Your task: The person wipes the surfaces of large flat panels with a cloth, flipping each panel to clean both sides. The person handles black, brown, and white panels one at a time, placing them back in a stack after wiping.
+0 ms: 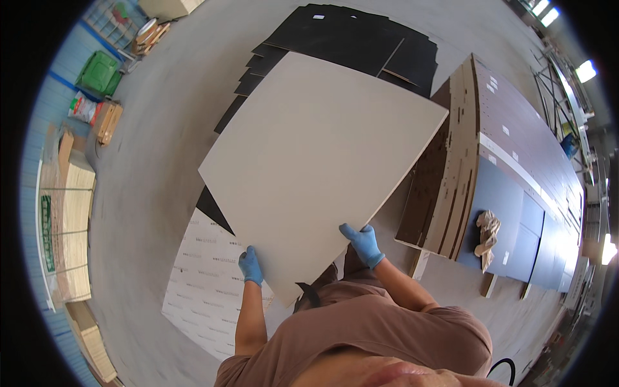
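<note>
A large off-white rectangular board (316, 155) lies slantwise in front of me, its near corner close to my waist. My left hand (251, 265), in a blue glove, grips its near left edge with the thumb on top. On the near right edge my right hand (363, 245), gloved in blue too, is closed with the thumb over the face; the fingers beneath are hidden. Beyond and partly under the board spread several black panels (335, 32) in an uneven stack. A white printed sheet (206, 284) shows beneath the board at the left.
To the right rises a long stack of brown and blue-grey panels (503, 193) on wooden supports, with crumpled brown paper (487, 238) on it. Along the left wall are a green bin (99, 73), a white sack (82, 107) and strapped pale boards (78, 226). Grey concrete floor (142, 161) runs between.
</note>
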A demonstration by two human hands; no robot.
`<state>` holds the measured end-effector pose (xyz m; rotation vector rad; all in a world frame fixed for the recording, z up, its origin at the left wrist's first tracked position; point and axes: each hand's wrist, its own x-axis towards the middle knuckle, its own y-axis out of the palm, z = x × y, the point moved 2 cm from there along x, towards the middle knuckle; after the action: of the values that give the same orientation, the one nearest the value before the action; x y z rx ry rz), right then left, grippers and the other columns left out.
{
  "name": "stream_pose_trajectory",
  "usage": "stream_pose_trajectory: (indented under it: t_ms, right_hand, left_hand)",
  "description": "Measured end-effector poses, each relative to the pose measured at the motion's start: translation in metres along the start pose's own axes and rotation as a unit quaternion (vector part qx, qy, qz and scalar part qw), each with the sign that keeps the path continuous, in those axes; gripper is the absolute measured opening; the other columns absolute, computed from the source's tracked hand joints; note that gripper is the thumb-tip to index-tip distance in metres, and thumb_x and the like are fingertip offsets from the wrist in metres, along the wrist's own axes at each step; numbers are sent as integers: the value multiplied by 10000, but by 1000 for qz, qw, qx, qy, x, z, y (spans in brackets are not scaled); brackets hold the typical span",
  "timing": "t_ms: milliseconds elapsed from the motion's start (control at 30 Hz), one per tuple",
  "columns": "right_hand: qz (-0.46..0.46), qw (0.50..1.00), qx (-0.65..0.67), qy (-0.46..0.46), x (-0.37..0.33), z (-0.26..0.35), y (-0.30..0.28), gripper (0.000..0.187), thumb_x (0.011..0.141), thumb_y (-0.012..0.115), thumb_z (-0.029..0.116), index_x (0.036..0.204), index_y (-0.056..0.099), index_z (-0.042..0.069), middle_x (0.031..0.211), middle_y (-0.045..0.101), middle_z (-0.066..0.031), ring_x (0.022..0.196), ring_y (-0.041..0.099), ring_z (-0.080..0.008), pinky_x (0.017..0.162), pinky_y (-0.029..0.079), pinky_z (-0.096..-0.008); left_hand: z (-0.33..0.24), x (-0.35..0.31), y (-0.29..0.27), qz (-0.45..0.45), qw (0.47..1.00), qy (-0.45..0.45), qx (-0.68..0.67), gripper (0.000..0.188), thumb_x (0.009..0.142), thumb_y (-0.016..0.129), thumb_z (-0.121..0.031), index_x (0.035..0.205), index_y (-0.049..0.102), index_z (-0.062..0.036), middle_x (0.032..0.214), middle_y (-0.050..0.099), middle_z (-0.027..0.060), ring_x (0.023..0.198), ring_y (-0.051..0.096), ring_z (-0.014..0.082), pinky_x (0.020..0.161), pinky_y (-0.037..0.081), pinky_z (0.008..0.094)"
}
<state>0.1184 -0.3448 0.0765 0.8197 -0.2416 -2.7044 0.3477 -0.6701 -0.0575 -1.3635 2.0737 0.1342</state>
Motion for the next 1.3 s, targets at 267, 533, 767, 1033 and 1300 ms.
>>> stream_pose_trajectory:
  t_ms: [267, 533, 767, 1033, 1300]
  right_hand:
    - [26, 990, -133, -29, -22, 32, 47, 388, 949, 722, 303, 1095, 732, -56, 998, 759, -73, 908, 678, -126, 815, 546, -307]
    - [82, 982, -32, 166, -10, -39, 3, 413, 944, 730, 288, 1214, 703, -24, 1111, 751, -91, 1022, 696, -200, 837, 549, -348]
    - [50, 919, 82, 384, 30, -139, -36, 435, 1013, 662, 225, 1363, 563, -12, 1289, 680, -158, 1133, 687, -341, 908, 610, -426]
    - [71, 897, 13, 436, 24, -146, -45, 372, 1007, 675, 175, 1313, 598, -22, 1271, 683, -179, 1049, 724, -342, 840, 649, -428]
    - [134, 929, -10, 345, 18, -177, -59, 416, 999, 690, 180, 1371, 585, 26, 1293, 680, -110, 1134, 673, -281, 883, 621, -423]
  left_hand:
    - [-91, -47, -15, -120, 868, 223, 428, 541, 941, 634, -327, 1311, 600, 65, 1280, 653, 247, 1180, 629, 349, 1014, 496, 432]
    - [-151, -112, 127, 108, 755, 522, 382, 706, 877, 749, -296, 1465, 502, 6, 1482, 511, 288, 1410, 445, 445, 1169, 368, 511]
    - [-85, -128, 200, 190, 734, 369, 537, 800, 850, 704, -455, 1484, 492, -15, 1523, 466, 286, 1426, 420, 439, 1177, 343, 517]
    - [30, -75, 64, -131, 830, -24, 542, 925, 877, 669, -579, 1545, 395, -2, 1522, 474, 289, 1411, 472, 408, 1128, 436, 475]
    - [103, 1, -16, -120, 966, -173, 150, 903, 871, 623, -746, 1241, 628, 79, 1277, 679, 257, 1126, 679, 371, 944, 546, 469]
